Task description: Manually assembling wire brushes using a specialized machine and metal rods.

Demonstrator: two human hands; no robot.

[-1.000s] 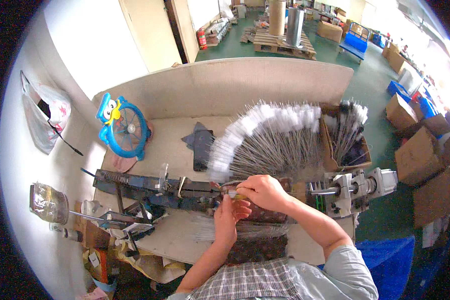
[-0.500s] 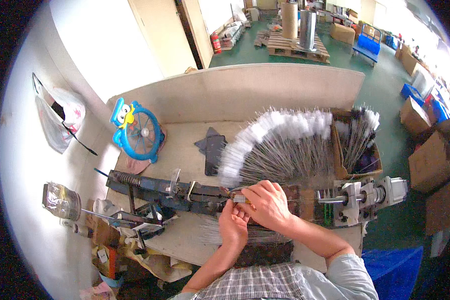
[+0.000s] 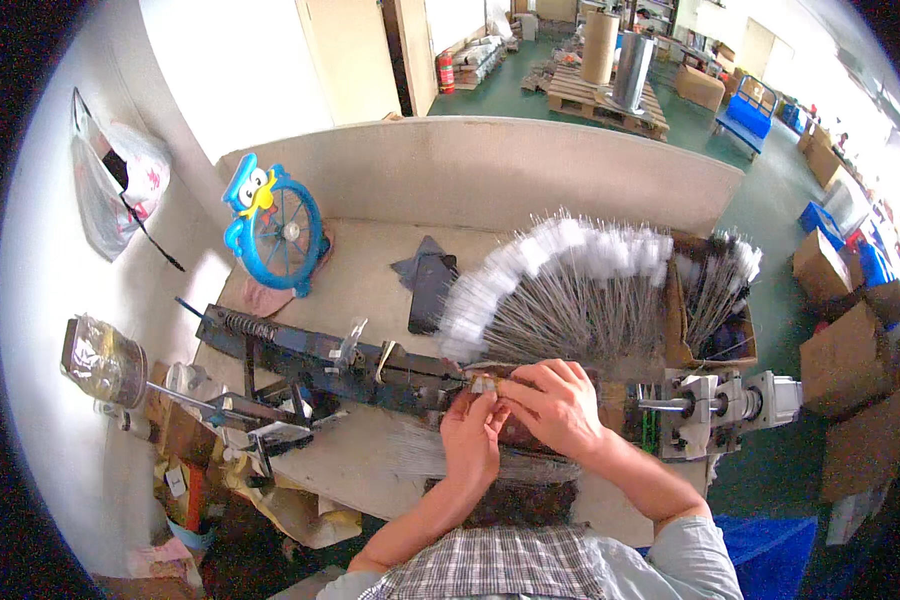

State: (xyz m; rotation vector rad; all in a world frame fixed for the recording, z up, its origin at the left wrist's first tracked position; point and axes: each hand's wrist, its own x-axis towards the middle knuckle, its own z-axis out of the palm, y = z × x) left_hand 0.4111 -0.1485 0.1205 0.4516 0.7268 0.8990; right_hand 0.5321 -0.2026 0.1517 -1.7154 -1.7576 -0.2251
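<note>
Both hands meet at the right end of a long dark metal rail (image 3: 315,352) on the bench. My left hand (image 3: 472,440) is closed, thumb and fingertips pinching a small pale piece (image 3: 483,385) from below. My right hand (image 3: 560,408) comes in from the right, its thumb and forefinger pressed together at the same piece. The piece's exact kind is partly hidden by the fingers. Just beyond the hands fans a large pile of thin wire brushes (image 3: 580,300) with white bristle tips. More thin wires (image 3: 420,450) lie on the near side, beside my left hand.
Right of the hands stands a shaft-and-motor unit (image 3: 735,405). A carton (image 3: 678,310) holds more brushes. Further back lie a black phone (image 3: 433,293) and a blue duck-shaped fan (image 3: 280,235). A low board (image 3: 490,165) edges the bench; a metal arm (image 3: 220,425) sits at left.
The view has shifted and tilted slightly. My left thumb has come up onto the pale piece, and my right fingers have drawn back a little to the right, uncovering more of it.
</note>
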